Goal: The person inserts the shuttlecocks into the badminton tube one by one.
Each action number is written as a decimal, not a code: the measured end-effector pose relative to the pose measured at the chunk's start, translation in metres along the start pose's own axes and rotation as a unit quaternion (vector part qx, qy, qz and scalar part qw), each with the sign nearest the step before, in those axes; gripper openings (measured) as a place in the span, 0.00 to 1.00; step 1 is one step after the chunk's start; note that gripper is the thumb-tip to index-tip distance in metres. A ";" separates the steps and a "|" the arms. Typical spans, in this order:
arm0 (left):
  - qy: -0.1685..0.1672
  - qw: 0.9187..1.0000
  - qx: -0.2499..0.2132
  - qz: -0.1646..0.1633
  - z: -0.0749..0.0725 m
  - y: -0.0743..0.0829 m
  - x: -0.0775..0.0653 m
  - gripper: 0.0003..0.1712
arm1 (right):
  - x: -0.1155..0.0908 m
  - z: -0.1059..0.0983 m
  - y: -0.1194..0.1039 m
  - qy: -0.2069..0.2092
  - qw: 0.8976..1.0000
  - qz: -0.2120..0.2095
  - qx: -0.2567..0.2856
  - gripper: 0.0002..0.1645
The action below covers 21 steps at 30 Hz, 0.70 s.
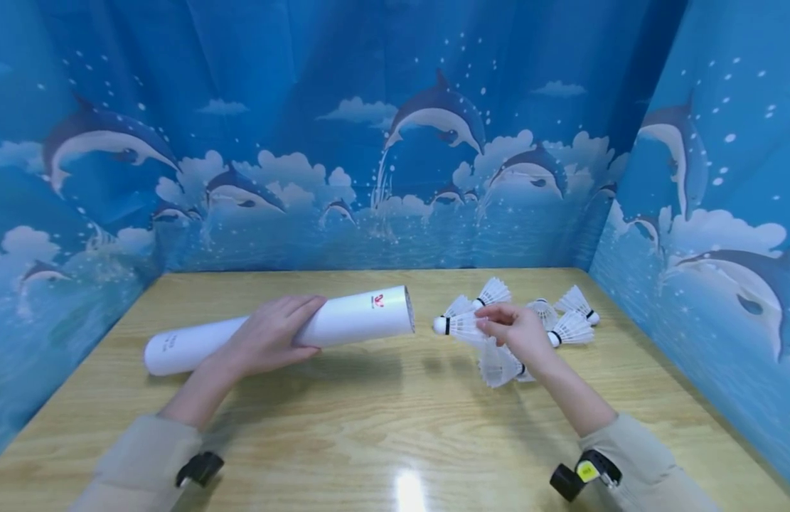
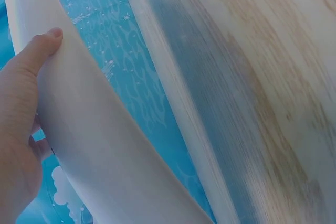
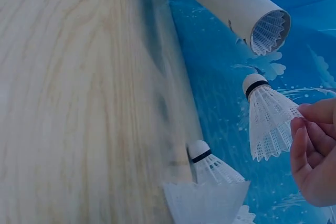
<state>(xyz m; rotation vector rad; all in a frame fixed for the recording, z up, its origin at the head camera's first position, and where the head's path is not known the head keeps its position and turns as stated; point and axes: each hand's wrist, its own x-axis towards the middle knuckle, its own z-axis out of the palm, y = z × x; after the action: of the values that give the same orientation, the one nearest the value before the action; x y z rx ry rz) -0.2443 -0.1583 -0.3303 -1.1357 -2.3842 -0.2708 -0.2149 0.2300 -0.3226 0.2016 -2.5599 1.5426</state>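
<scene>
My left hand grips a long white shuttlecock tube around its middle, thumb along the near side. The tube's right end is raised over the table, and its left end sits lower. In the right wrist view the tube's mouth is open, with a shuttlecock's feathered skirt showing inside. My right hand pinches a white shuttlecock by the skirt edge between thumb and fingers. Its rounded cork points left towards the tube's mouth, a short gap away.
Several loose shuttlecocks lie around and beyond my right hand on the wooden table. One lies just below it. A blue dolphin-print curtain borders the table at the back and sides.
</scene>
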 end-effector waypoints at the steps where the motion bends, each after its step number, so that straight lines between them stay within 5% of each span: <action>1: 0.001 1.000 -0.001 0.000 0.000 0.000 0.000 0.46 | 0.001 0.000 -0.001 0.002 1.000 -0.003 0.002 0.14; 11: 0.023 0.999 0.006 0.022 0.003 -0.001 0.000 0.47 | 0.006 0.001 -0.015 0.011 0.999 -0.028 0.014 0.14; 21: 0.007 1.000 0.005 0.014 0.002 -0.001 -0.001 0.47 | 0.009 0.013 -0.033 -0.011 0.998 -0.061 0.027 0.15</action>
<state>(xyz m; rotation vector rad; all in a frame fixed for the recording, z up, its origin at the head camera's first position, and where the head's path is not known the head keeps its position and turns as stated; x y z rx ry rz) -0.2452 -0.1587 -0.3322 -1.1565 -2.3526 -0.2559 -0.2178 0.2024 -0.2982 0.3770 -2.4729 1.5742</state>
